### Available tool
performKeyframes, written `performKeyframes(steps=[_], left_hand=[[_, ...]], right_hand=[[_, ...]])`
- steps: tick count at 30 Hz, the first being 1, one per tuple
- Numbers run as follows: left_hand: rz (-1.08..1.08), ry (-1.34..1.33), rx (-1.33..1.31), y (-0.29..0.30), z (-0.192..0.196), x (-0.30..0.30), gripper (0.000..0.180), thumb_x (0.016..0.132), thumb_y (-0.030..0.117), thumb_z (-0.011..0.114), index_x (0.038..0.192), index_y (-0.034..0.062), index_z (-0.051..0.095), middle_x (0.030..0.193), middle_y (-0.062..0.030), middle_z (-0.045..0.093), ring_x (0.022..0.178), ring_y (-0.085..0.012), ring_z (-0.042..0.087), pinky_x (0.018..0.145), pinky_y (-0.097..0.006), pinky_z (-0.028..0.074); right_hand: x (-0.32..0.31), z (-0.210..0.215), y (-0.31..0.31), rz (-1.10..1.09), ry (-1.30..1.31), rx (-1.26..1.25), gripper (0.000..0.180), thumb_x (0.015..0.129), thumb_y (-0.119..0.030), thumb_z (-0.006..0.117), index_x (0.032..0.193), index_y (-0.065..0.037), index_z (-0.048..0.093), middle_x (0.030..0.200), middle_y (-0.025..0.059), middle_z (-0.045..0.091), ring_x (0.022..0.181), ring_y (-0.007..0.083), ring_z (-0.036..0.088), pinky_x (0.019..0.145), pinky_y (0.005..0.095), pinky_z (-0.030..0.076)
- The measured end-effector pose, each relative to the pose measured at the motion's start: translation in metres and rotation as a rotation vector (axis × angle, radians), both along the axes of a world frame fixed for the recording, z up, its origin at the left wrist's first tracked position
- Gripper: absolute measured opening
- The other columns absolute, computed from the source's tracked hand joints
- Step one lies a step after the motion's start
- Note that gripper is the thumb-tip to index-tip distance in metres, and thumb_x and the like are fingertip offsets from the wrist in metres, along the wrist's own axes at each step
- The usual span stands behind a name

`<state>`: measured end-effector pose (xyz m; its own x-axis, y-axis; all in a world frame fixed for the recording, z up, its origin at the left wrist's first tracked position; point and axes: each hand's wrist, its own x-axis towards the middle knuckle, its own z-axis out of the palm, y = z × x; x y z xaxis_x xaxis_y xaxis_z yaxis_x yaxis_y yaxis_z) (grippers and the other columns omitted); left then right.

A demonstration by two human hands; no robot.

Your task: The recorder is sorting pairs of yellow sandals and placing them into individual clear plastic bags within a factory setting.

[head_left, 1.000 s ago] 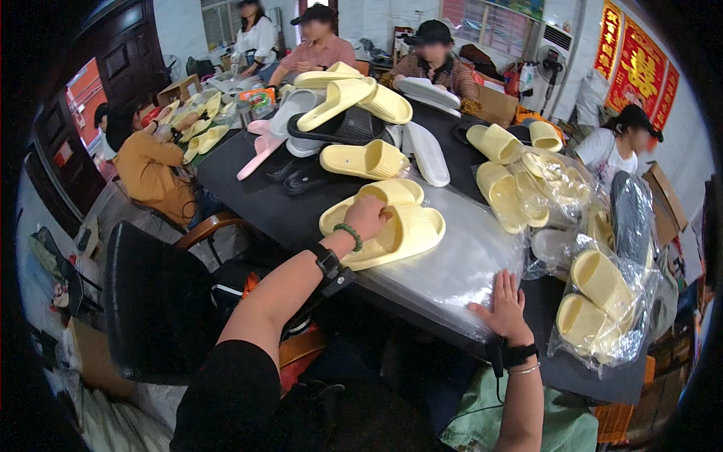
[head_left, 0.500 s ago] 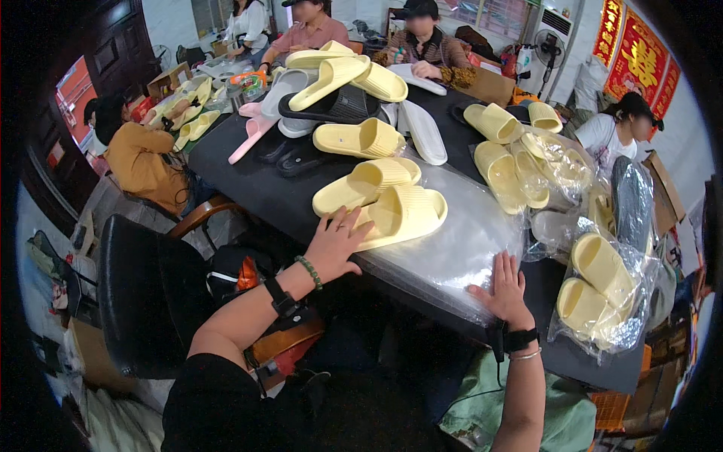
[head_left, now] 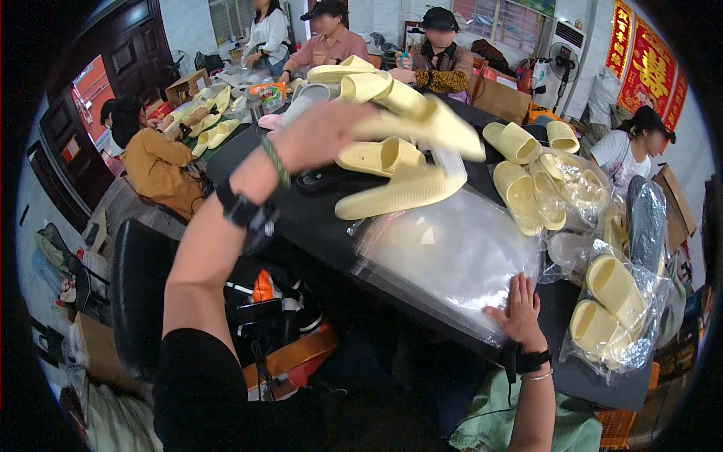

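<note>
My left hand (head_left: 320, 135), smeared by motion, is raised over the table with its fingers closed on the heel end of a pale yellow slipper (head_left: 452, 129). That slipper is blurred and tilted in the air. Just below it is a second yellow slipper (head_left: 403, 193), at the far-left edge of a stack of clear plastic bags (head_left: 459, 260). My right hand (head_left: 521, 307) lies flat on the near right corner of the bags, fingers stretched out, holding nothing. Another yellow slipper (head_left: 380, 157) is partly hidden behind the lifted one.
More yellow slippers (head_left: 354, 69) are piled at the table's far side. To the right lie bagged yellow slippers (head_left: 602, 320) and a dark grey slipper (head_left: 646, 218). A black chair (head_left: 143, 294) stands at left. Several people sit or stand around the far tables.
My left hand has risen from the slipper pair and moved away, lifting one slipper. The other slipper has shifted, uncovering more of the bags. My right hand stays on the bags.
</note>
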<state>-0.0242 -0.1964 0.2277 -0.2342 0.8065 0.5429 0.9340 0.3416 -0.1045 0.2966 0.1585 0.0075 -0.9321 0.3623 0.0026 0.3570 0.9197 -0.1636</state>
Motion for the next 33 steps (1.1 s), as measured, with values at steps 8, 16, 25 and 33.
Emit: performKeyframes(steps=[8,16,25,33], left_hand=[[0.399,0.345,0.551,0.016,0.081,-0.121,0.028,0.085,0.021,0.060,0.111,0.0104,0.061,0.091,-0.0185,0.067,0.087,-0.0395,0.064,0.072,-0.049,0.053],[0.948,0.048,-0.107,0.017,-0.042,-0.186,0.021,0.091,0.018,0.050,0.106,0.0102,0.063,0.096,-0.0159,0.071,0.092,-0.0316,0.070,0.076,-0.043,0.055],[0.889,0.051,-0.059,0.024,-0.060,-0.169,0.026,0.084,0.016,0.062,0.109,0.0087,0.062,0.100,-0.0158,0.070,0.093,-0.0323,0.069,0.079,-0.044,0.056],[0.097,0.065,0.151,0.118,-0.128,0.029,0.059,0.086,0.032,0.066,0.136,0.0077,0.048,0.138,-0.0192,0.049,0.133,-0.0385,0.040,0.110,-0.052,0.027]], right_hand=[[-0.001,0.002,-0.001,0.003,0.016,0.009,0.110,0.078,-0.072,0.058,0.149,0.004,0.022,0.156,0.0243,0.021,0.146,0.0395,0.014,0.114,0.0578,0.014],[0.002,-0.001,-0.001,0.007,0.040,0.012,0.112,0.077,-0.076,0.056,0.148,0.004,0.024,0.156,0.0237,0.022,0.146,0.0394,0.017,0.113,0.0576,0.015],[-0.003,-0.005,-0.003,0.030,0.118,0.031,0.108,0.077,-0.075,0.056,0.144,0.005,0.031,0.153,0.0249,0.028,0.144,0.0399,0.023,0.113,0.0570,0.019],[0.005,-0.008,0.007,-0.023,0.124,0.014,0.108,0.077,-0.076,0.055,0.145,0.004,0.031,0.153,0.0252,0.027,0.145,0.0393,0.021,0.113,0.0570,0.018]])
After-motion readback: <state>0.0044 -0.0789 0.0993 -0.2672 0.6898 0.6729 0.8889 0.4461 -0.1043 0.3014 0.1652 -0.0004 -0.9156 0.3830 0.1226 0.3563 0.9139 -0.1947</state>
